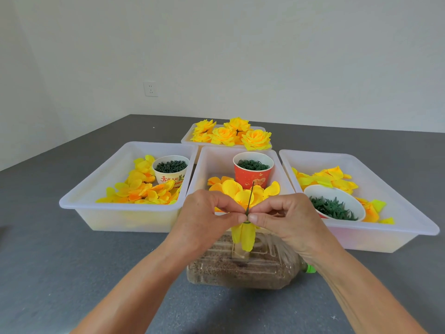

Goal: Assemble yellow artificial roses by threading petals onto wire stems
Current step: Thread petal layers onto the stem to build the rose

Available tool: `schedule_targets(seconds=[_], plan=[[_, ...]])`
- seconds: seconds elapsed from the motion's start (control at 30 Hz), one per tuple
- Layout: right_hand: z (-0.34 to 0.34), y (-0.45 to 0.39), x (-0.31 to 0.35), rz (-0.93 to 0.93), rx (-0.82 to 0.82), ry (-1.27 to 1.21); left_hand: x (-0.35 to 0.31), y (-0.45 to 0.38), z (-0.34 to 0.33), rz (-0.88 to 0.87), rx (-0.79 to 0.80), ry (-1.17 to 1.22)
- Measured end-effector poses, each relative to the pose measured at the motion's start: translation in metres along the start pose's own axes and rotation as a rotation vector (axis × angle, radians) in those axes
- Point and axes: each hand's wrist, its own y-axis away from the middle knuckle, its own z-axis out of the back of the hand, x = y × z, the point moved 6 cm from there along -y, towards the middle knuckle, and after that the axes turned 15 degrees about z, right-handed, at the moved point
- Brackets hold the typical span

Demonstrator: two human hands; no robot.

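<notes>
A thin dark green wire stem (250, 197) stands upright between my hands. My left hand (209, 220) and my right hand (286, 220) both pinch it at its base, fingertips meeting. Below the pinch, folded yellow petals (244, 233) hang down on the stem over a clear plastic bottle (243, 266) lying on its side and filled with brown grain. Loose yellow petals (237, 191) lie in the middle tray (204, 169) just behind my fingers.
A red cup (252, 174) of green rings stands in the middle tray. The left tray (96, 189) holds petals and a cream cup (170, 168). In the right tray (385, 189) are petals and a white bowl (333, 204) of green calyxes. Finished roses (231, 135) fill the back tray.
</notes>
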Motion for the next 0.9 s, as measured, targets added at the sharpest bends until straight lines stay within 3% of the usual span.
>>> schedule_targets(seconds=[0.53, 0.9], plan=[[-0.003, 0.002, 0.001, 0.041, 0.027, 0.087, -0.002, -0.001, -0.001, -0.064, 0.003, -0.095], [0.011, -0.011, -0.016, -0.147, 0.047, -0.159, -0.003, -0.011, -0.007, -0.058, 0.118, 0.037]])
